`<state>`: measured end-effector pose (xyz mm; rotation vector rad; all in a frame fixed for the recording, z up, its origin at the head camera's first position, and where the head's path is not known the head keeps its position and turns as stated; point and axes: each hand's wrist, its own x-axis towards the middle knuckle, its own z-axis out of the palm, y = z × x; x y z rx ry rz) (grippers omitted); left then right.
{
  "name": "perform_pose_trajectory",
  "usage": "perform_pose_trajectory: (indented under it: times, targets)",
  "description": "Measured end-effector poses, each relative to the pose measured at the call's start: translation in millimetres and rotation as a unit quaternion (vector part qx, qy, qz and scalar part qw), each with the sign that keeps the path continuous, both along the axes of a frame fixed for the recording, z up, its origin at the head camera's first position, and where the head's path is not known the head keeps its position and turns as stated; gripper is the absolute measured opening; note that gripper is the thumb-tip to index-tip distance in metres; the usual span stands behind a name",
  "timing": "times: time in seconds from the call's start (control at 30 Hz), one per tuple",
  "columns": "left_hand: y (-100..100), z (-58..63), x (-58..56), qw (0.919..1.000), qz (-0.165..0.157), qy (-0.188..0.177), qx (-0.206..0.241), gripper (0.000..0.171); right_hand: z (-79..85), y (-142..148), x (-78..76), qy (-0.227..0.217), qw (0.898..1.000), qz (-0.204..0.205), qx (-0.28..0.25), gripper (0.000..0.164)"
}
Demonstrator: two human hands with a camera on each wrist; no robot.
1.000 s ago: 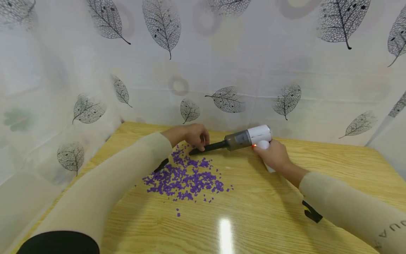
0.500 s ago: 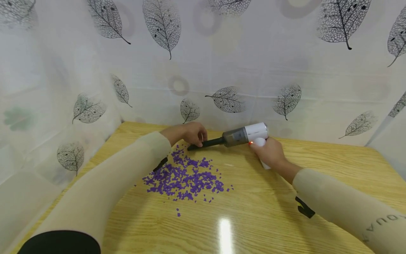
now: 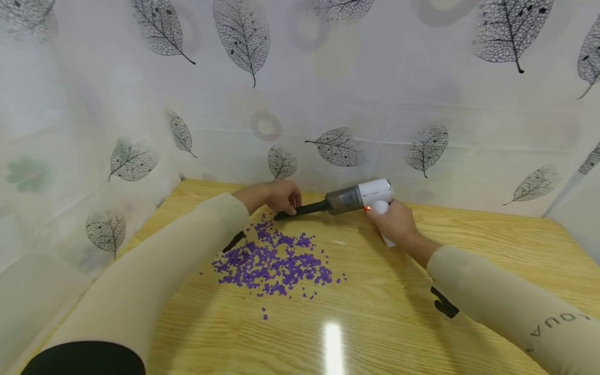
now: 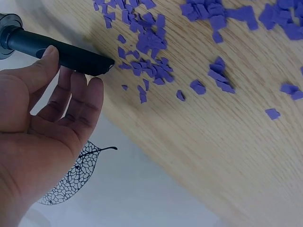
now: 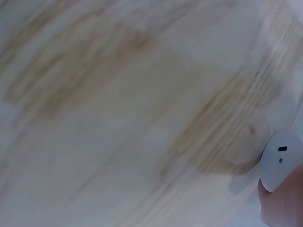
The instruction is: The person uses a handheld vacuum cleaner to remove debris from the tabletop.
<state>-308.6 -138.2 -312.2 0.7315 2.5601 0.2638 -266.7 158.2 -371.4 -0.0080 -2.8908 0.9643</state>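
Note:
A handheld vacuum cleaner (image 3: 375,191) with a white body and a smoky see-through dust cup lies level across the back of the table, a red light glowing by its handle. My right hand (image 3: 395,223) grips the white handle; in the right wrist view only the handle's rounded end (image 5: 282,156) and part of that hand show. Out at the black nozzle (image 4: 71,53), my left hand (image 4: 52,109) pinches near the slanted tip, thumb on one side and fingers on the other. The tip sits at the edge of scattered purple paper bits (image 3: 281,265).
The wooden table (image 3: 398,312) meets a pale leaf-print curtain (image 3: 375,94) behind and at the left. A few stray purple bits (image 3: 264,316) lie nearer the front. Bright glare (image 3: 334,344) reflects off the tabletop.
Both hands have shifted the vacuum cleaner left and slightly toward the back, so its nozzle tip sits nearer the far edge of the purple bits. The main pile looks the same.

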Motion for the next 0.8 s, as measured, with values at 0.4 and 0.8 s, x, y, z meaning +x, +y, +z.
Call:
perform_pose_trajectory:
  times: [0.4,0.8]
  targets:
    - [-4.4,-0.4,2.3,0.9957,0.059,-0.07,0.015,0.025,-0.1,-4.3,-0.9,-0.004,1.0,0.003,0.006,0.046]
    - [-10.6,-0.9,4.0,0.9851,0.096,-0.139,0.034,0.027,-0.5,-7.6,-1.5,-0.011,1.0,0.007,0.002,0.049]
